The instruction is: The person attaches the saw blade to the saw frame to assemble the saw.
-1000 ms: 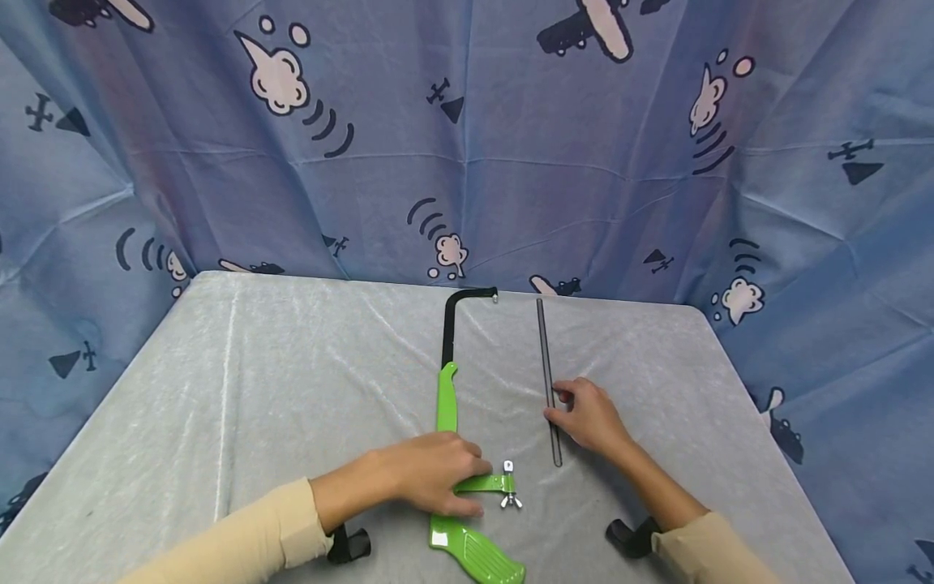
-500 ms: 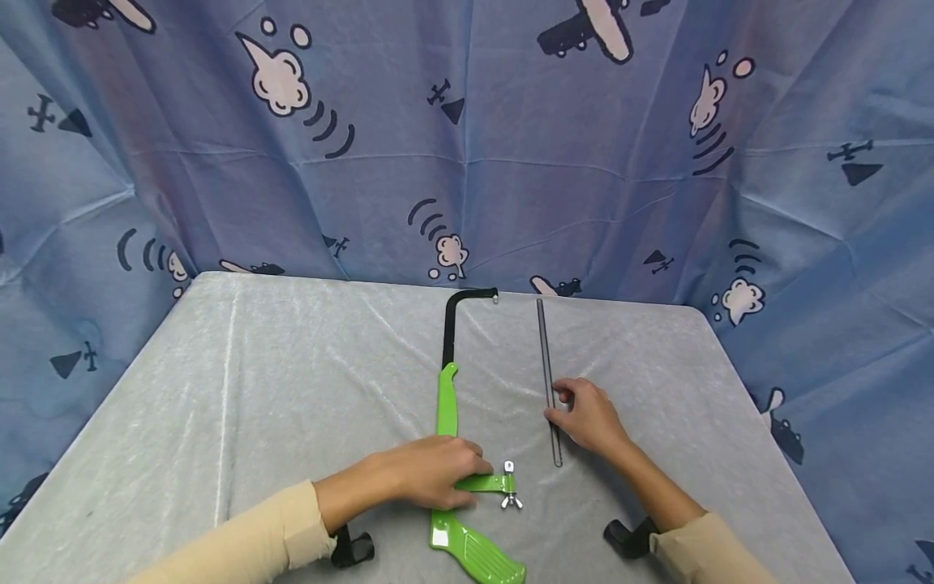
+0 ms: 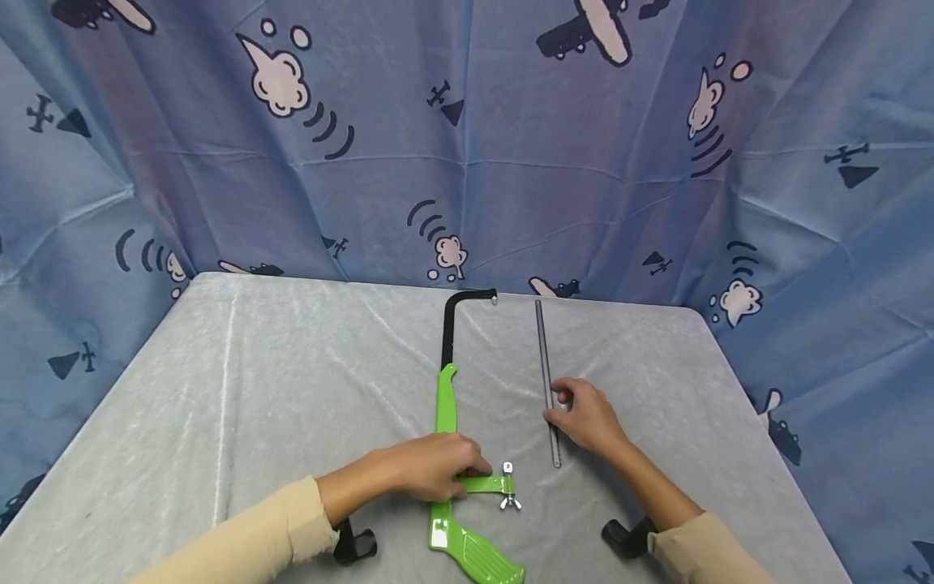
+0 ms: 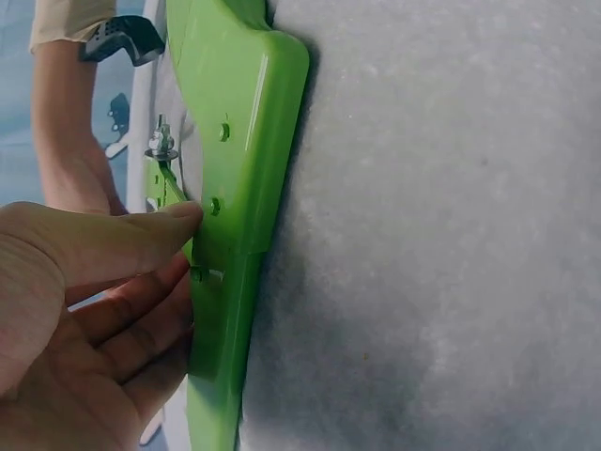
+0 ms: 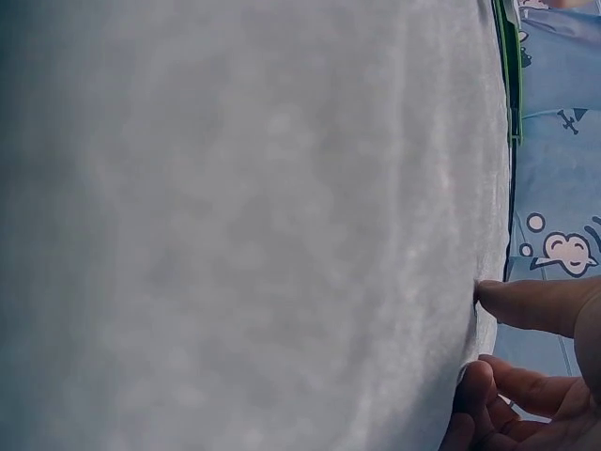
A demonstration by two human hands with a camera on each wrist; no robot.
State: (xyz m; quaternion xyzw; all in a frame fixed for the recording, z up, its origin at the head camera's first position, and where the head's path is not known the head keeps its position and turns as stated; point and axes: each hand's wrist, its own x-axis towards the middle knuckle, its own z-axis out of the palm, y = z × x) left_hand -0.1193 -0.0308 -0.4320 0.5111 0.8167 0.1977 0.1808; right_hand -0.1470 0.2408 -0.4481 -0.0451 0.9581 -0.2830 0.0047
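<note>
A hacksaw frame (image 3: 447, 401) lies on the cloth, its black bent end pointing away and its green handle (image 3: 485, 556) near the front. My left hand (image 3: 430, 468) grips the green frame where the short arm (image 3: 487, 484) with the wing nut (image 3: 510, 502) branches off. In the left wrist view the thumb (image 4: 155, 240) presses the green side, with the fingers beyond it. To the right, a thin grey hacksaw blade (image 3: 544, 357) lies lengthwise. My right hand (image 3: 589, 416) pinches its lower half between thumb and fingers; the right wrist view barely shows the blade.
A pale grey velvety cloth (image 3: 314, 365) covers the table. Behind it hangs a blue printed curtain (image 3: 525, 146). Black wrist mounts (image 3: 355, 546) sit below both forearms.
My left thumb has drawn in toward the fingers, up to the short green arm. The right hand stays in place and the blade has hardly shifted.
</note>
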